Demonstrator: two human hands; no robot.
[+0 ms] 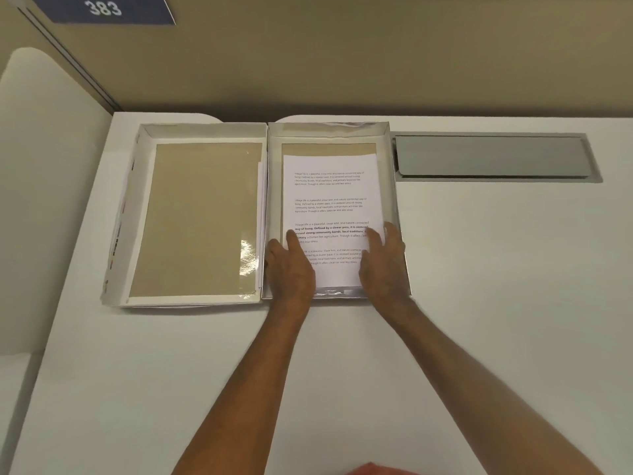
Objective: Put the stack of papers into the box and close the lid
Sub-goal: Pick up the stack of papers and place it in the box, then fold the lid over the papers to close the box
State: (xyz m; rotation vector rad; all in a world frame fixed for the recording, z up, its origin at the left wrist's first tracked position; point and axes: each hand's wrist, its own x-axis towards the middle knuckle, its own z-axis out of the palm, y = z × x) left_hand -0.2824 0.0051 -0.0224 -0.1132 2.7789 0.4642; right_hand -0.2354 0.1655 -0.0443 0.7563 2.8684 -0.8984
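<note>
A shallow white box (390, 186) lies open on the desk, its brown floor showing at the far end. Its lid (144, 214) is folded flat to the left, brown inside, joined along the middle edge. The stack of printed white papers (330, 193) lies inside the right half. My left hand (291, 269) rests on the stack's near left corner, fingers spread flat. On the near right edge of the stack lies my right hand (385, 262), also flat. Neither hand grips the paper.
A grey metal cable hatch (489, 156) is set into the white desk (479, 286) right of the box. A beige partition wall runs behind. A blue sign reading 383 (102, 8) hangs top left. Something red (373, 469) shows at the bottom edge.
</note>
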